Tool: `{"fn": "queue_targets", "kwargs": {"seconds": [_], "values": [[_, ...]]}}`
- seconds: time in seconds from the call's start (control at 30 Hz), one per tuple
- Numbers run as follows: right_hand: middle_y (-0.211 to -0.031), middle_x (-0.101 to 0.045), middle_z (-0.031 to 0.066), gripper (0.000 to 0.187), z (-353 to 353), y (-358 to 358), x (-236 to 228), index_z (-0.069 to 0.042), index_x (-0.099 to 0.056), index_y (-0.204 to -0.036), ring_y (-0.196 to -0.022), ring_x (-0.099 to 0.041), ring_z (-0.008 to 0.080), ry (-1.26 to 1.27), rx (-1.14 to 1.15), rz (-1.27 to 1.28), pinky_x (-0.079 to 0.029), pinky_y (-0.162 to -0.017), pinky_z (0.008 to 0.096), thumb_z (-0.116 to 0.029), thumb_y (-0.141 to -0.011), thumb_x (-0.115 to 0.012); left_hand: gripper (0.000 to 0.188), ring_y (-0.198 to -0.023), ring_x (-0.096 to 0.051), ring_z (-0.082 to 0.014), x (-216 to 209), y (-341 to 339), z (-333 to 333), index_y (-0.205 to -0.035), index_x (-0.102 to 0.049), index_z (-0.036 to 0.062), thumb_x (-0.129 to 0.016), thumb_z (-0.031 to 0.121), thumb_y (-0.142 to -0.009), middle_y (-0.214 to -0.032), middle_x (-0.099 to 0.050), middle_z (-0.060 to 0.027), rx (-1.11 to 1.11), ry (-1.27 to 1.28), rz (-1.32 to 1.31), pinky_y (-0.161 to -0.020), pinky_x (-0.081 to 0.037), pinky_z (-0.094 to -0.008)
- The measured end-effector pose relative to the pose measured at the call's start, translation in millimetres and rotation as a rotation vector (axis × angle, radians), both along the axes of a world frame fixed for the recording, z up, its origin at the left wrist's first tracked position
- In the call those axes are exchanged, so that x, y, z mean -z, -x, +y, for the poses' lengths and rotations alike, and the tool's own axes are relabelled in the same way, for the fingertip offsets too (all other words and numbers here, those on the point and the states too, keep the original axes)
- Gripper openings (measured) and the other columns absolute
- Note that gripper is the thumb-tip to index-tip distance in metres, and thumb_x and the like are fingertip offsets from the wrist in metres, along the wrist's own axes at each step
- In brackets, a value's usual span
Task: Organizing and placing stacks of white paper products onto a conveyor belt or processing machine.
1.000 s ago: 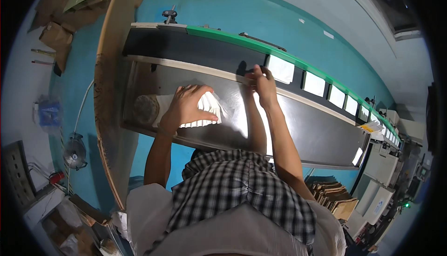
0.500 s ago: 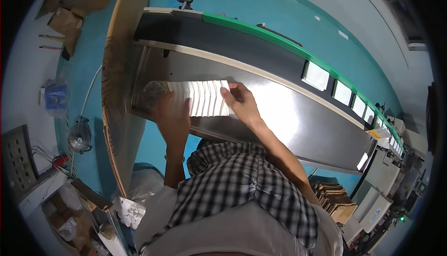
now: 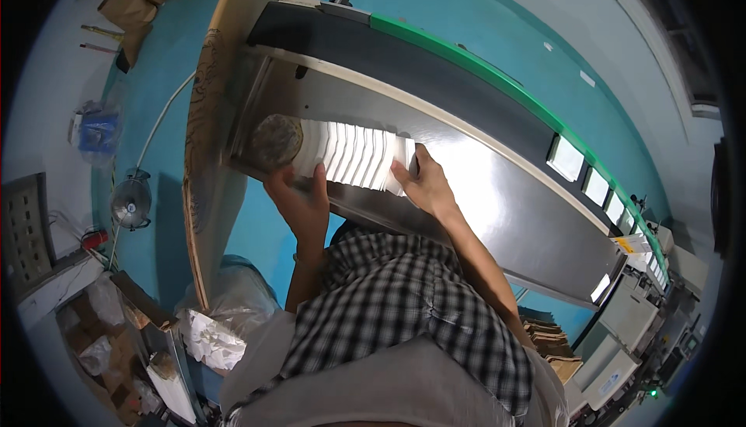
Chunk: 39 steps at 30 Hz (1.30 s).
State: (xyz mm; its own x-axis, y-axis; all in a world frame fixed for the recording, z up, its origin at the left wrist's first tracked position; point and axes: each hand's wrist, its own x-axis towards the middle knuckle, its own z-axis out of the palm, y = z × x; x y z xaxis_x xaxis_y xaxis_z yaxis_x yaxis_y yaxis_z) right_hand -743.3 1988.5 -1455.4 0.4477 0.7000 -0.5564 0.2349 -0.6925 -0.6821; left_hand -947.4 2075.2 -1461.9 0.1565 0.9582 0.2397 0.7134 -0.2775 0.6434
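Observation:
A row of white paper bundles (image 3: 350,151) lies side by side on the metal table, overlapping and slightly fanned. Against its left end rests a round, grey, stone-like block (image 3: 277,141). My left hand (image 3: 301,205) is at the near edge of the row beside the block, thumb and fingers apart; its fingertips meet the lower edge of the papers. At the right end, my right hand (image 3: 427,182) grips the last white paper bundle (image 3: 406,159), thumb on the near side and fingers behind, partly hidden.
Beyond the metal table (image 3: 505,186) runs a dark conveyor (image 3: 435,89) with a green rail, carrying several white sheets (image 3: 566,158). An upright wooden board (image 3: 206,132) borders the left. Cardboard pieces (image 3: 548,341) are stacked below right; a plastic bag (image 3: 225,295) lies lower left.
My left hand has drawn down off the left end of the row, uncovering the grey block. My right hand stays at the right end, where the end bundle now stands slightly apart. The view has shifted.

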Motion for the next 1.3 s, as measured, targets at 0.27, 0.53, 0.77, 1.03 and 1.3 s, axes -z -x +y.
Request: {"fn": "queue_targets", "kwargs": {"seconds": [0.27,0.53,0.77,1.03,1.3], "values": [[-0.089,-0.067,0.0229,0.036,-4.8,-25.2,7.7,0.007,-0.062,-0.108,-0.072,-0.064,0.0271,-0.072,0.069,-0.269,-0.050,-0.067,0.0366,-0.026,-0.094,-0.067,0.073,-0.106,-0.061,-0.0363,13.9,-26.0,21.1,-0.128,-0.054,0.0005,-0.084,0.041,-0.076,-0.113,-0.067,-0.0192,0.335,0.146,0.037,-0.088,-0.043,-0.0493],[-0.097,-0.071,0.0239,0.042,-1.1,-9.9,32.6,0.003,-0.064,-0.119,-0.090,-0.070,0.0344,-0.091,0.120,0.029,-0.053,-0.081,0.0407,-0.025,-0.088,-0.070,0.100,-0.132,-0.030,-0.0477,5.2,-74.8,42.8,-0.146,-0.043,0.0154,-0.078,0.064,-0.067,-0.153,-0.015,-0.0386,0.473,0.121,0.411,-0.101,-0.026,-0.0596],[-0.080,-0.067,0.0081,0.028,-8.4,-71.9,72.3,-0.003,-0.059,-0.092,-0.072,-0.065,0.0130,-0.697,1.090,0.360,-0.053,-0.067,0.0262,-0.029,-0.102,-0.058,0.090,-0.124,-0.034,-0.0458,17.7,-78.6,56.9,-0.141,-0.050,0.0152,-0.080,0.058,-0.068,-0.152,-0.018,-0.0381,0.452,0.043,0.368,-0.100,-0.026,-0.0578],[-0.089,-0.065,0.0227,0.056,41.2,6.9,39.2,0.009,-0.062,-0.111,-0.078,-0.060,0.0244,-0.294,0.362,-0.254,-0.049,-0.072,0.0331,-0.046,-0.098,-0.061,0.089,-0.133,-0.036,-0.0499,28.9,-79.7,64.6,-0.151,-0.038,0.0173,-0.075,0.053,-0.080,-0.155,-0.016,-0.0358,0.507,0.167,0.133,-0.101,-0.031,-0.0572],[-0.094,-0.068,0.0065,0.039,25.1,-3.9,61.4,0.002,-0.066,-0.119,-0.079,-0.060,0.0111,-0.165,0.531,0.425,-0.049,-0.069,0.0264,-0.027,-0.094,-0.070,0.109,-0.142,-0.021,-0.0439,35.6,-76.5,70.5,-0.153,-0.037,0.0215,-0.086,0.057,-0.062,-0.160,-0.007,-0.0300,0.548,0.087,0.265,-0.104,-0.022,-0.0571]]}}
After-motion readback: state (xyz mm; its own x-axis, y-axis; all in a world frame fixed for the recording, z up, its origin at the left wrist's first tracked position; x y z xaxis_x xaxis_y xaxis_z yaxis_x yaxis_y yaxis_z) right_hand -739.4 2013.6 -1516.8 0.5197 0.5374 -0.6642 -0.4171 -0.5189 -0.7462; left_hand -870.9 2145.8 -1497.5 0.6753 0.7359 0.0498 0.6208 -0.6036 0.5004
